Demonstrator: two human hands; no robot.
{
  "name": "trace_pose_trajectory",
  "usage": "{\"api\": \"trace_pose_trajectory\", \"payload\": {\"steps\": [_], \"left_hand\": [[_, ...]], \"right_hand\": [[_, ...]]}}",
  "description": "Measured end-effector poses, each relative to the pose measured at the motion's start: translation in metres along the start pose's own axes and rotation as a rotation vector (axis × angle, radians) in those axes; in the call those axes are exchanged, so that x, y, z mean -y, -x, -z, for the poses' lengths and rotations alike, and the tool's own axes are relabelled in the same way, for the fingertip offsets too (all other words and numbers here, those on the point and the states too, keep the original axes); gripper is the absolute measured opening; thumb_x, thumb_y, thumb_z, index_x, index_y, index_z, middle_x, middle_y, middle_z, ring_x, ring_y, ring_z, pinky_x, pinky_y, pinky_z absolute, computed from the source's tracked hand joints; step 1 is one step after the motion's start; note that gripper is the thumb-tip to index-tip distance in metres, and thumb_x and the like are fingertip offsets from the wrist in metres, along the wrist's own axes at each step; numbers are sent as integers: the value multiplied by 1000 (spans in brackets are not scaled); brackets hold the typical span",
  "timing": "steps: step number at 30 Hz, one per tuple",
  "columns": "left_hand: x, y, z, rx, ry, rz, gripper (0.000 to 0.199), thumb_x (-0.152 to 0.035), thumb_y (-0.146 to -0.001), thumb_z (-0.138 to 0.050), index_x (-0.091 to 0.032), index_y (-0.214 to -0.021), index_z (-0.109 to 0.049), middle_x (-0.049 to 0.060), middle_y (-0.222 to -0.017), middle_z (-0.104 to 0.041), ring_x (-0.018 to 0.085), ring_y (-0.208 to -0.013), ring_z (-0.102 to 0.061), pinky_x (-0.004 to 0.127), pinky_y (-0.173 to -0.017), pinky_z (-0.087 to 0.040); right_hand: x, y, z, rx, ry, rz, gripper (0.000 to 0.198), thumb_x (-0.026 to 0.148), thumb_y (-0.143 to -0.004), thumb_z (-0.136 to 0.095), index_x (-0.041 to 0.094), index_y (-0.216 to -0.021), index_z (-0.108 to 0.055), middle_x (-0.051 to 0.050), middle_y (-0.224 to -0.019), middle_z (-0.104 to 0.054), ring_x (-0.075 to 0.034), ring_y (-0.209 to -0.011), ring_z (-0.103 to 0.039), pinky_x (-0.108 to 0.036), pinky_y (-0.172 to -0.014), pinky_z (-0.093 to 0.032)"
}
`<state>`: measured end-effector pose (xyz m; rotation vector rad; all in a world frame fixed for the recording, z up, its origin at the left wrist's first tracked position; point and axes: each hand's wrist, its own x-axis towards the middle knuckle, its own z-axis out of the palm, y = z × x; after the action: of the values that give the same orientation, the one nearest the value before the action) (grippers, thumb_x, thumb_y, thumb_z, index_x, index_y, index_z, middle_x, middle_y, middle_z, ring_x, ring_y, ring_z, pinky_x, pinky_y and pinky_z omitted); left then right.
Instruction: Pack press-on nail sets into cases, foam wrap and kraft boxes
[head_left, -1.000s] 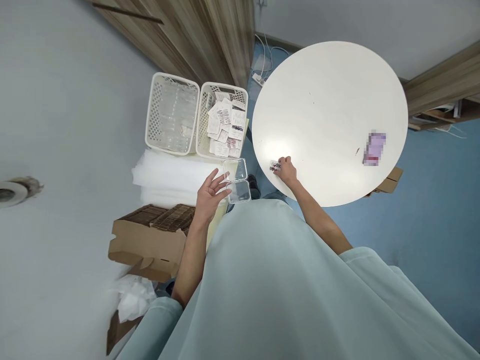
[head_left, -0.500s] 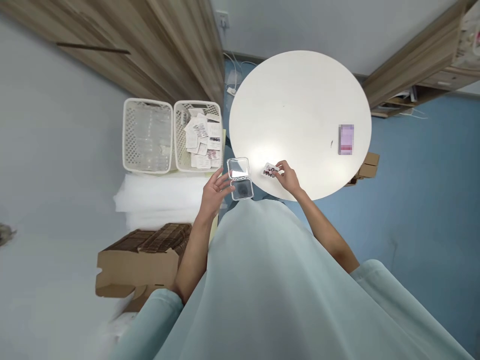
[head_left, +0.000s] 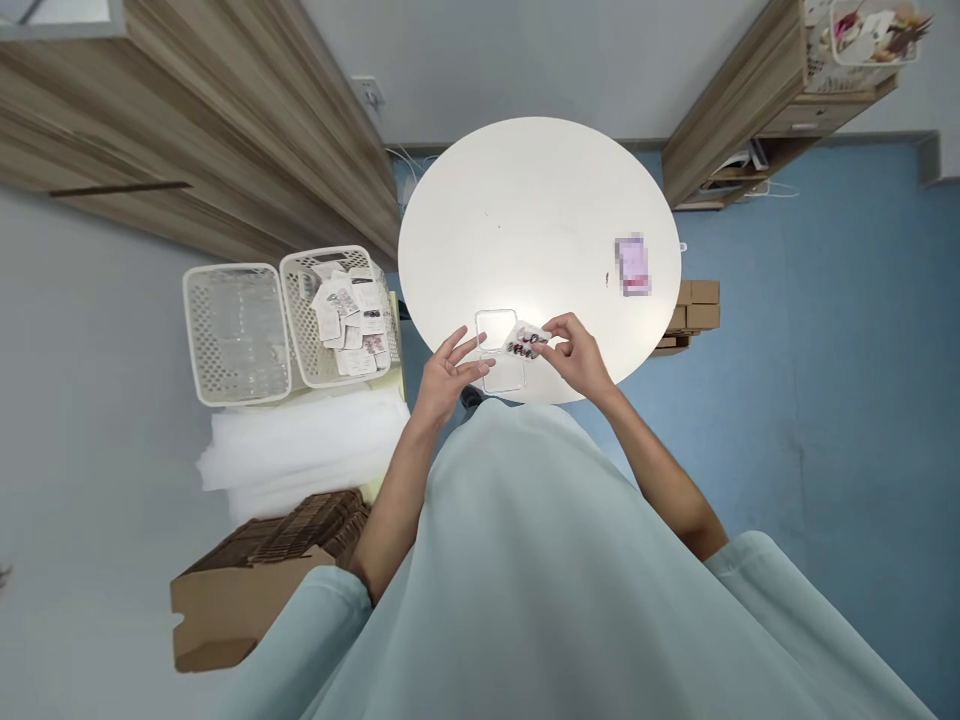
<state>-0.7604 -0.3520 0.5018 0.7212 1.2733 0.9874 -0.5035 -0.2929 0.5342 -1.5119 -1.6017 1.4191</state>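
Note:
A small clear plastic case [head_left: 510,388] lies opened out flat, its two hinged halves one above the other, over the table's near edge. My left hand [head_left: 442,385] holds it by its left side, with thumb and fingers at the rim. Pinched in my right hand [head_left: 581,362] is a small white card [head_left: 519,345] with rows of dark red and black pieces, which look like press-on nails. The card tilts over the case's right side. Whether it touches the case I cannot tell.
On the round white table [head_left: 532,190] lies a blurred purple packet [head_left: 634,265]. To the left are a basket of cards [head_left: 349,320], a basket of clear cases [head_left: 240,335], white sheets [head_left: 300,440] and cardboard boxes [head_left: 225,610]. Small cartons [head_left: 701,305] stand beyond the table's right edge.
The opened case has moved right, over the tabletop's edge. The card has come closer to it and now overlaps it in view. The camera view has shifted.

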Motion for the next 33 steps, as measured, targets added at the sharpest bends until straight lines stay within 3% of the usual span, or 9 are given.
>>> {"api": "trace_pose_trajectory", "payload": {"steps": [6,16,21,25,33], "left_hand": [[-9,-7,-18,67,-66,-23,105,-50,-77,-96,-25,-165,-45,22,-164,-54,35,-129,-72,53,-114,-57],[-13,-7,-30,51,-27,25,99,-45,-72,-100,-24,-158,-56,21,-164,-54,32,-119,-77,51,-116,-56],[-14,-8,-29,43,-40,12,97,-45,-72,-100,-24,-157,-57,21,-163,-56,32,-120,-77,49,-112,-59],[-13,-8,-24,28,-48,6,99,-46,-71,-100,-24,-157,-57,21,-163,-56,32,-119,-77,48,-108,-61],[-6,-4,-15,25,-33,1,95,-46,-74,-98,-23,-157,-58,22,-164,-54,31,-117,-77,46,-105,-62]], "right_hand": [[0,7,2,81,114,42,24,43,-97,-69,28,-113,-59,5,-85,-63,-11,-55,-50,-27,-66,-40],[-9,11,7,20,110,30,25,43,-98,-65,25,-115,-57,7,-76,-58,-14,-61,-53,-28,-70,-40],[-7,9,4,104,183,97,23,38,-99,-66,25,-118,-60,0,-99,-70,-13,-64,-55,-28,-69,-41],[-3,12,-2,147,295,169,21,33,-102,-66,24,-121,-65,-4,-117,-70,-14,-70,-58,-29,-68,-43],[-2,24,-19,105,510,222,22,36,-104,-70,26,-124,-74,-7,-124,-65,-15,-77,-61,-28,-60,-40]]}}
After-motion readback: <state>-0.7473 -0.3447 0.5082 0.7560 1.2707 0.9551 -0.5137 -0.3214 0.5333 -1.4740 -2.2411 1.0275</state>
